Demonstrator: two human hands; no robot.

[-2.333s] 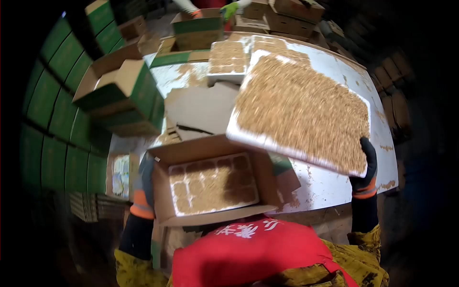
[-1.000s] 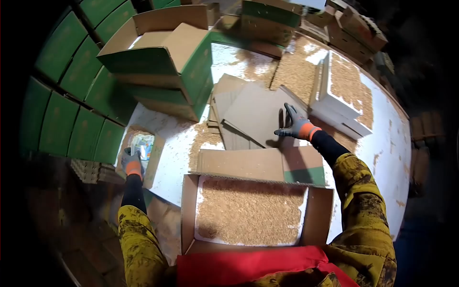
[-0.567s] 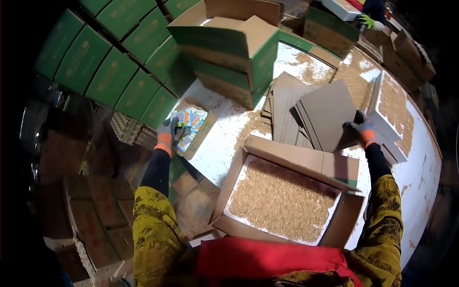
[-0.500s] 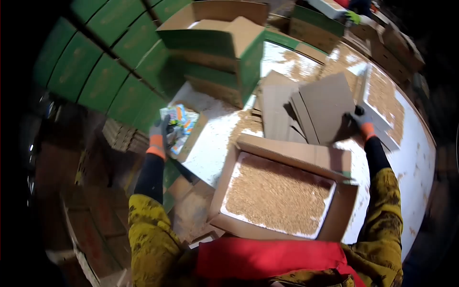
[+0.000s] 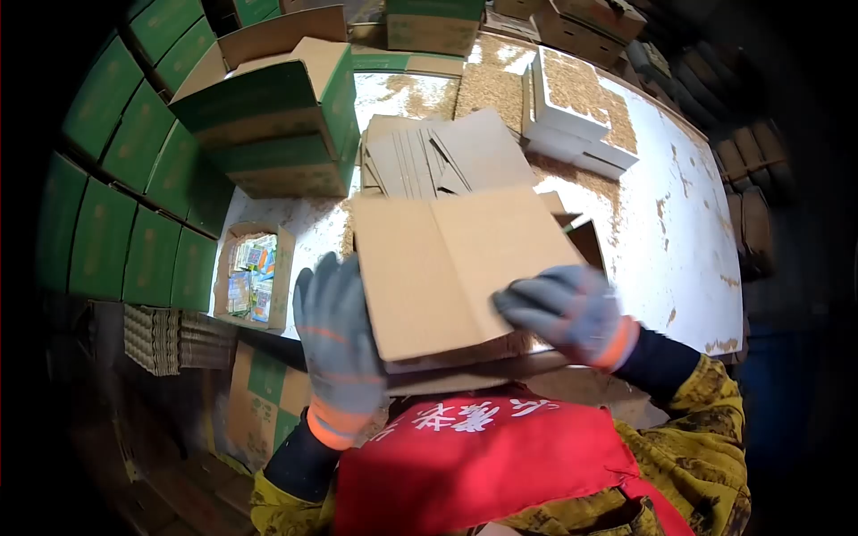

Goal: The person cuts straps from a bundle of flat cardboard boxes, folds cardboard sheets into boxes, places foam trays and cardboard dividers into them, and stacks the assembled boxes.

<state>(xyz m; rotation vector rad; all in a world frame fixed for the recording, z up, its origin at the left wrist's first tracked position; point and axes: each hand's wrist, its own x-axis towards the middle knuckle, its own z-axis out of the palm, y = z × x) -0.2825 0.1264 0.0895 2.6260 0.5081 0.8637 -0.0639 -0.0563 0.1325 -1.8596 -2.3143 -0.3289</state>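
A creased cardboard sheet (image 5: 460,272) lies over the open carton (image 5: 587,246) in front of me and hides most of it. At the sheet's right edge is my right hand (image 5: 567,317), gloved in grey and orange, its fingers closed on the cardboard; its thumb is hidden. My left hand (image 5: 338,335), in a matching glove, is beside the left edge with its fingers stretched out. I cannot tell whether it touches the sheet. Left of it, a small open box (image 5: 284,286) holds colourful packets (image 5: 259,272).
More cardboard sheets (image 5: 492,152) lie behind the carton. White trays (image 5: 572,116) of brown shavings are stacked at the back right of the white table (image 5: 684,259). A large green carton (image 5: 259,121) stands back left, near stacked green boxes (image 5: 134,165).
My right hand has brought a cardboard sheet over the shavings-filled carton. My left hand has left the packet box and come beside the carton. The view has shifted.
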